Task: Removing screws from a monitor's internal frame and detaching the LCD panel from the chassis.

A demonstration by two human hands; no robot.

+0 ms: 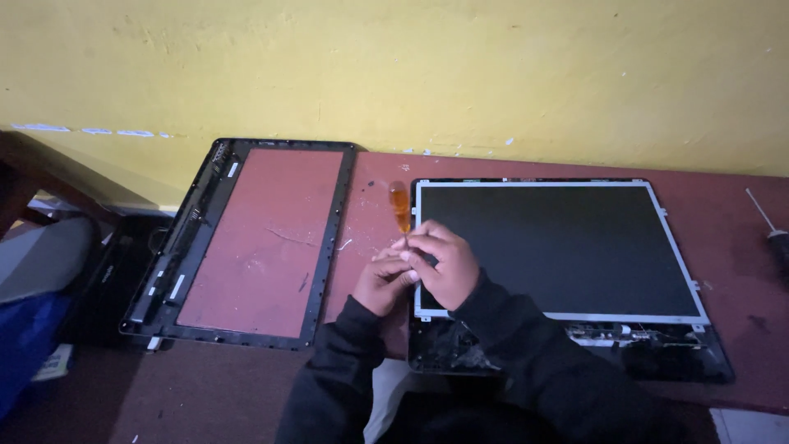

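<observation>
We see both hands at the panel's (559, 251) near-left corner. Right hand (442, 265) closed around an orange-handled screwdriver (400, 210), handle sticking up just beyond the fingers. Left hand (385, 282) curled against the right from the left; what it grips, we cannot tell. Bezel (329, 247) lies left of the hands. A second screwdriver (768, 226) lies far right, well apart.

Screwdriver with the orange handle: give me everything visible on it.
The screwdriver has a translucent amber-orange handle that looks like plastic and points away from the person toward the yellow wall. Its shaft and tip are hidden under the hands. Both hands, left and right, close around its lower end, at the left edge of the bare screen panel on the reddish table.
</observation>
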